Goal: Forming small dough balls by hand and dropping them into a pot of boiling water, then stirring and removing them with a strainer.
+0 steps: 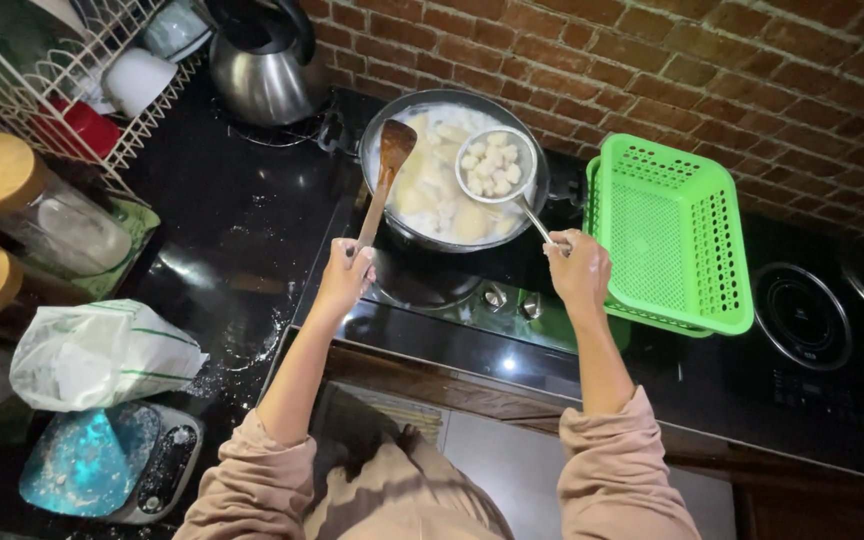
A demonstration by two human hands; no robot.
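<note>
Left hand (344,277) fist-wrapped on a wooden spatula (388,165), blade resting on the near-left rim of the pan (380,135); right hand (578,268) clamped on the handle of a metal strainer (497,166), full of small white dumplings (493,167), held over the pan's milky liquid. Pan sits on the black stove (452,330); green basket (672,235) just right of it, kettle (267,70) behind-left, flour bag (102,352) on the tabletop (222,215).
</note>
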